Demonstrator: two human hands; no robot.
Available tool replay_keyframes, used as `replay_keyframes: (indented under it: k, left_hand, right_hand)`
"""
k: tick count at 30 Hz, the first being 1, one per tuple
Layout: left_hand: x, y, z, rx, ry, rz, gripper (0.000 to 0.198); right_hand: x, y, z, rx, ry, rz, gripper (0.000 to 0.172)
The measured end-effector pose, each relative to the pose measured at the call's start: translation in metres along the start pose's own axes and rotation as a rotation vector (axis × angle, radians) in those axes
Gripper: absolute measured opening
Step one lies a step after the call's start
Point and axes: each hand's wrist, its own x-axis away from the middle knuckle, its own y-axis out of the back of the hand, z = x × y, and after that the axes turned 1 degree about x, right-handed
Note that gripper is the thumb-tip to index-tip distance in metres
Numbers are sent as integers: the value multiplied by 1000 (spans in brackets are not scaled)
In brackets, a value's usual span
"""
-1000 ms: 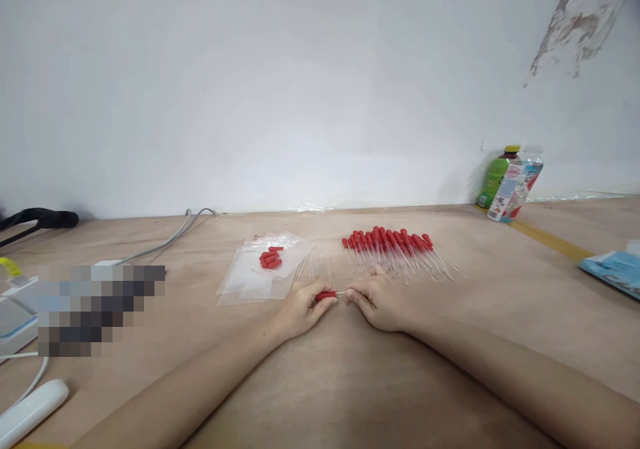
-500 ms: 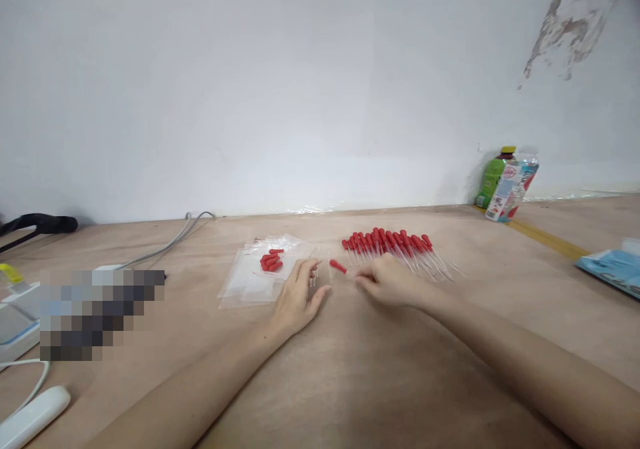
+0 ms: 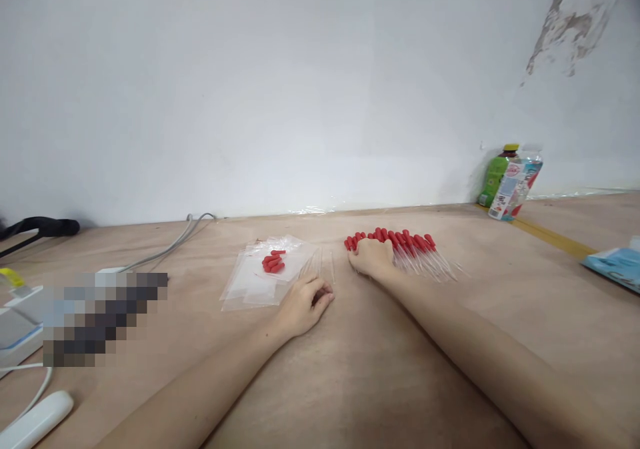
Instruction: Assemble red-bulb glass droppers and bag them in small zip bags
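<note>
Droppers (image 3: pixel 408 241), red-bulbed, clear-stemmed, are lying under the right hand (image 3: pixel 373 257), grip hidden; the left hand (image 3: pixel 304 302) is resting curled, hold unclear

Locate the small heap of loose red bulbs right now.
In the head view, the small heap of loose red bulbs lies left of centre on clear plastic bags, beyond the left hand and left of the thin clear tubes.

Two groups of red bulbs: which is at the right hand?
The larger row of red-bulbed droppers, with clear tubes, partly hidden by the right hand. The smaller bulb pile lies tubeless on plastic bags.
</note>
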Motion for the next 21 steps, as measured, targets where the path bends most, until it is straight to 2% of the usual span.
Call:
replay_keyframes:
  k: [3, 7, 10, 14, 17, 21]
  left_hand:
    - [0, -1, 0, -4, 6, 13, 11]
    - [-1, 0, -3, -15, 7, 12, 11]
    - [-6, 9, 2, -105, 8, -122, 13]
    - [-17, 35, 28, -334, 104, -343, 15]
    - [-19, 52, 51, -483, 206, -333, 16]
    - [-16, 56, 65, -598, 289, -266, 17]
  right_hand:
    - [5, 2, 1, 18, 35, -18, 33]
    - [13, 2, 16, 5, 105, -23, 34]
    - [16, -1, 31, 4, 127, 0, 34]
    - [16, -4, 42, 24, 122, 46, 29]
    - [17, -3, 45, 39, 133, 65, 24]
    - [27, -1, 40, 61, 177, 40, 21]
